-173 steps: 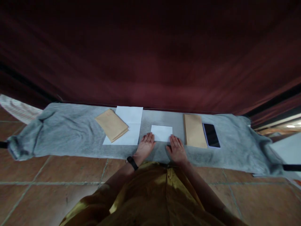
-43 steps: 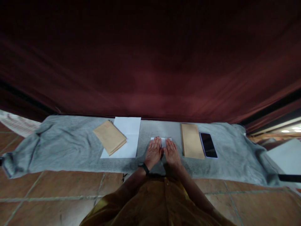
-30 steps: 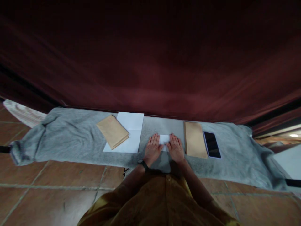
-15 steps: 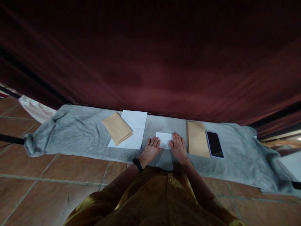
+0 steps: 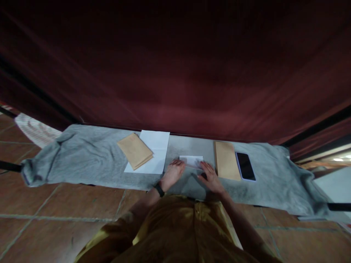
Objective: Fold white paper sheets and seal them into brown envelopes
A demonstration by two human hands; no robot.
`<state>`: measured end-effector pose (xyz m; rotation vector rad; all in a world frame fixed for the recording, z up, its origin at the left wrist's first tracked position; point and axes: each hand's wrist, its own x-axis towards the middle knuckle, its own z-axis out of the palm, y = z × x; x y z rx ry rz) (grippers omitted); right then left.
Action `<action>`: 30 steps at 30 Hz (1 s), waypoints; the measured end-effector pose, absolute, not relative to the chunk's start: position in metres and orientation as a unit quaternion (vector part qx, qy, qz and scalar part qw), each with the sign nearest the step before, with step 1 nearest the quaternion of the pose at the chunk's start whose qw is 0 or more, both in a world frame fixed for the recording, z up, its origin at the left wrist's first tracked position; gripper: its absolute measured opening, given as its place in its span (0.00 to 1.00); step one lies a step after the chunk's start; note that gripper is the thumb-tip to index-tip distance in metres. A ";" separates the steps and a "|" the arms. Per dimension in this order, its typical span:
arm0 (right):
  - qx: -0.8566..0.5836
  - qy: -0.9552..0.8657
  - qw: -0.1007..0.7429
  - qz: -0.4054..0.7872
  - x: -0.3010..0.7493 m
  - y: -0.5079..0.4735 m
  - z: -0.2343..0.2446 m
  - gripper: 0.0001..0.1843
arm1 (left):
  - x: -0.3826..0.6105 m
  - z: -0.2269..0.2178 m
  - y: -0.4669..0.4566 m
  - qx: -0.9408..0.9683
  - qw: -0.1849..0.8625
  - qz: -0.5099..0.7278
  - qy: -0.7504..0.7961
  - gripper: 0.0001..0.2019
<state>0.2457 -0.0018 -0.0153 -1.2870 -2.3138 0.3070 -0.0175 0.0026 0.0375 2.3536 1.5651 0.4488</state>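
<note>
Head view: noted at left, flat brown envelopes (image 5: 135, 151), lying askew over part of a large white sheet (image 5: 160, 148); at right, a brown envelope stack (image 5: 228, 161), set nearly straight, with a dark-screened phone (image 5: 246, 166) just beside its right edge; all on grey cloth (image 5: 87, 157). Contents of both brown sets hidden. Next, left hand (image 5: 173, 173) with fingers curled, tips at the near left corner of a small white paper (image 5: 193, 159); thumb hidden, so cannot tell pinch from mere contact. Right hand (image 5: 211, 179) loosely open, thumb spread clear of the paper, fingertips at its near right corner, without any closed grip. Small white paper between both hands, slightly to the far side; near edge blurred.
</note>
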 end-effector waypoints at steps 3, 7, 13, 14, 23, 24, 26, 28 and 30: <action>-0.503 -0.786 0.304 0.194 0.249 -0.005 -0.006 0.23 | -0.022 0.047 0.009 0.743 0.281 0.286 0.536 0.12; -0.559 -0.673 0.386 0.292 0.241 -0.001 0.004 0.20 | -0.020 0.043 0.021 0.580 0.392 0.425 0.574 0.11; -0.641 -0.646 0.337 0.240 0.222 0.003 0.002 0.17 | -0.012 0.014 0.017 0.497 0.384 0.456 0.630 0.18; -0.652 -0.644 0.328 0.229 0.221 0.003 0.000 0.16 | -0.011 0.008 0.012 0.495 0.387 0.451 0.634 0.21; -0.735 -0.654 0.155 0.086 0.208 -0.007 0.000 0.13 | -0.007 -0.010 -0.016 0.627 0.262 0.357 0.641 0.32; -0.736 -0.658 0.140 0.073 0.207 -0.008 0.001 0.13 | -0.005 -0.008 -0.015 0.639 0.243 0.348 0.641 0.31; -0.737 -0.664 0.117 0.054 0.206 -0.008 0.001 0.14 | -0.002 -0.003 -0.013 0.660 0.213 0.331 0.640 0.29; -0.738 -0.666 0.101 0.041 0.206 -0.010 0.000 0.15 | 0.000 -0.001 -0.013 0.678 0.189 0.312 0.638 0.28; -0.738 -0.668 0.095 0.030 0.206 -0.011 -0.003 0.16 | 0.002 0.000 -0.014 0.694 0.166 0.279 0.643 0.26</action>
